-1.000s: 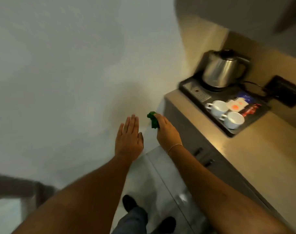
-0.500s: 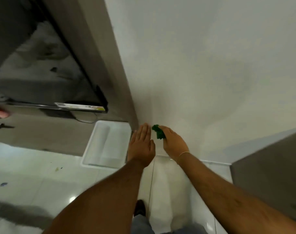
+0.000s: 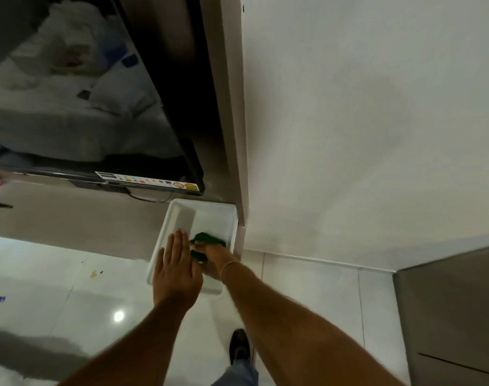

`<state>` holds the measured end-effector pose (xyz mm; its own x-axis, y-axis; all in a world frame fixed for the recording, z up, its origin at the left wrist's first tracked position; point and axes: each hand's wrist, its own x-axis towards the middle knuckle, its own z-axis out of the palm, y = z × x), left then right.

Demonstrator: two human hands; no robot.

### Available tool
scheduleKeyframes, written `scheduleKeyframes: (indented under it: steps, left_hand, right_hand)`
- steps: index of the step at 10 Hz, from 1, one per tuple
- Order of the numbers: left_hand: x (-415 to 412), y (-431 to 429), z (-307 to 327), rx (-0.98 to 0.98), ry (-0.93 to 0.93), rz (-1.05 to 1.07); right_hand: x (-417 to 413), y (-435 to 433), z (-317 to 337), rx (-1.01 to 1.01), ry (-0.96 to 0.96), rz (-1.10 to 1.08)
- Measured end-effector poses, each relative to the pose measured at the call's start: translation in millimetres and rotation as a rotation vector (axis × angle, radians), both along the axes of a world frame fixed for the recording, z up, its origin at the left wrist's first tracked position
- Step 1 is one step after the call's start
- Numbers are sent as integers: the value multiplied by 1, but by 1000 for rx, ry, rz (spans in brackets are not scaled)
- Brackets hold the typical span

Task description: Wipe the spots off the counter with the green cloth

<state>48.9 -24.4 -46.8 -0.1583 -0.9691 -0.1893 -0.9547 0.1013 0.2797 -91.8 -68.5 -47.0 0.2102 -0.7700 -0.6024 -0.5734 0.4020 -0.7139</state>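
Right hand (image 3: pixel 214 260) is gripping green cloth (image 3: pixel 208 238) over white bin (image 3: pixel 179 218) on floor. Left hand (image 3: pixel 176 270) is hovering flat, fingers extended, just beside it.

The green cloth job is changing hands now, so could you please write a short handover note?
Right hand: closed around the crumpled green cloth, held over or in the white rectangular plastic bin on the tiled floor.
Left hand: open and flat, empty, above the bin's left side.
Counter: only a grey cabinet corner shows at right; its top is out of view.
Done: unclear, since no spots can be checked.
Left: confirm the counter is clean.
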Motion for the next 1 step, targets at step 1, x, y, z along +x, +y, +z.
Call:
scheduleKeyframes:
  steps: [1]
  left_hand:
    - [-8, -6, 0, 45, -20, -7]
  right_hand:
    - [-14, 18, 8, 120, -104, -174]
